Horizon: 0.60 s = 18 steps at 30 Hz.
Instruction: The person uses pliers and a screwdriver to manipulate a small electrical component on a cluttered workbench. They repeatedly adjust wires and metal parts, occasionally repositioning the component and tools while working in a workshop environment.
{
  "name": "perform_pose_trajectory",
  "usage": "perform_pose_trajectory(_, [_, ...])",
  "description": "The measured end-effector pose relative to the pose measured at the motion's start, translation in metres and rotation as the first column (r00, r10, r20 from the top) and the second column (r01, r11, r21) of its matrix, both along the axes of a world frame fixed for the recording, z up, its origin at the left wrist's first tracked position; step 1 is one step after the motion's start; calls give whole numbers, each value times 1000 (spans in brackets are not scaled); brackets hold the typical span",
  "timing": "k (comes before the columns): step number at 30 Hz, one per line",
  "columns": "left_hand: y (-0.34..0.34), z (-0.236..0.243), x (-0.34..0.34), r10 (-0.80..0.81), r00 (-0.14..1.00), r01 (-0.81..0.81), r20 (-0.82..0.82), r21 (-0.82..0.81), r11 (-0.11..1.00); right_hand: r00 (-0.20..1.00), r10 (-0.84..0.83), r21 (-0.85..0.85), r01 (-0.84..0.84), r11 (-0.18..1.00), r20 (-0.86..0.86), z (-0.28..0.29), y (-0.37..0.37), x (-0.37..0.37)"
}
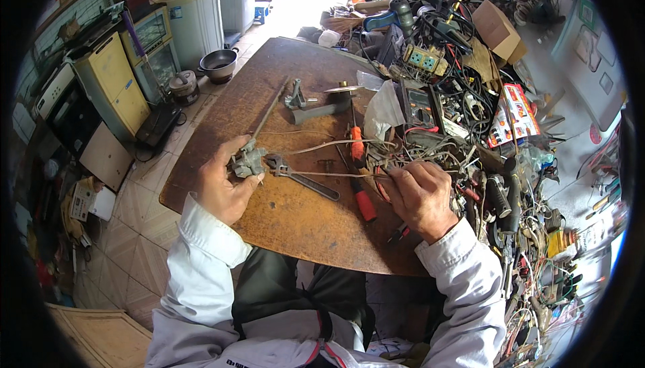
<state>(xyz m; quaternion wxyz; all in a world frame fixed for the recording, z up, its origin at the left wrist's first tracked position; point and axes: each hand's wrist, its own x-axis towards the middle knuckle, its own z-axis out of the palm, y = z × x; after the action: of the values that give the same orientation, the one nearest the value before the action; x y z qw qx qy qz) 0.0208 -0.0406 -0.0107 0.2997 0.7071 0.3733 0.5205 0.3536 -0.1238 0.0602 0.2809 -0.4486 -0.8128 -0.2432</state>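
Observation:
Over the wooden table, my left hand point(223, 190) is closed around a grey metal fitting point(248, 160), possibly a valve, with a long thin rod point(271, 109) slanting up from it. Thin wire-like leads point(316, 146) run from the fitting toward the right. One lower lead point(326, 174) stretches to my right hand point(424, 197), whose fingers pinch it near its far part. Between the hands lie an adjustable wrench point(310, 183) and two screwdrivers, one with an orange-red handle point(357, 145) and one with a red handle point(363, 201).
Farther up the brown table point(235, 86) lie a small metal bracket point(296, 95), a dark grey pipe piece point(321, 112) and a clear plastic bag point(384, 111). A multimeter point(420, 107) and a dense heap of cables point(470, 66) crowd the right side. A pot point(219, 63) stands on the floor.

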Motion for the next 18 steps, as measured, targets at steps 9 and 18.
perform_pose_trajectory(9, [1, -3, 1, -9, 1000, 9, 13, -4, 1000, 994, -112, -89, 111, 990, -15, -1, -8, 14])
perform_pose_trajectory(18, [0, -2, -1, 25, 1000, -25, 5, -17, 1000, 994, -94, -128, 86, 988, -54, 8, -13, 25])
